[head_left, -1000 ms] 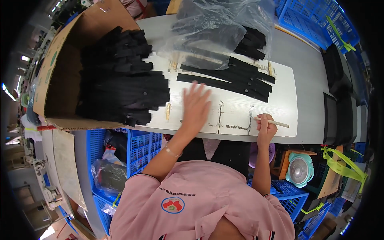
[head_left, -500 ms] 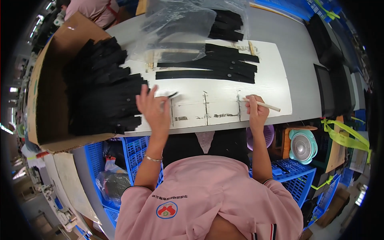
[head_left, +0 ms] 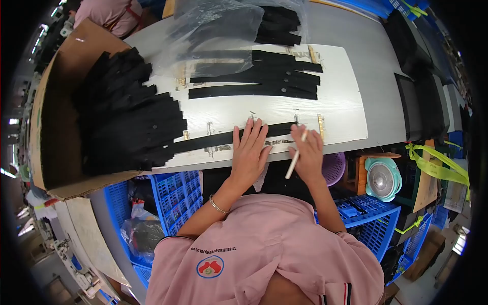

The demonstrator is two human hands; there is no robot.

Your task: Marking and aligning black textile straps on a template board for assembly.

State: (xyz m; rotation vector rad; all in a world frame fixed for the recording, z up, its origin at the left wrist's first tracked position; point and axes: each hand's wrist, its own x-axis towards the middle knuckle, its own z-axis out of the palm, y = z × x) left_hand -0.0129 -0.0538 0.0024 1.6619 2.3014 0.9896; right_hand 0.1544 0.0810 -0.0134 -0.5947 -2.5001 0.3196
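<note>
- The left hand lies palm down, fingers loosely spread, its fingertips resting on a single black strip without gripping it.
- The right hand is partly curled, with a pale stick held at the thumb and fingers; its fingertips are at the strip's right end, seemingly touching it.
- The strip runs under the left fingers, slanting slightly up to the right. Its left end meets the edge of a heap of black strips; whether it tucks underneath, I cannot tell.
- What has changed: half a second ago the left hand was beside the heap and the near part of the white board was bare. Now the strip crosses the dark lines there, so it appears laid out against them and steadied.
- The stick has turned too: its long end stuck out to the right, and now points back toward the body.
- Farther off on the board, beyond both hands, lies a row of other strips, two round dots showing near its right end, partly under a clear plastic bag.
- To the left, the heap spills from a cardboard box onto the board's edge.
</note>
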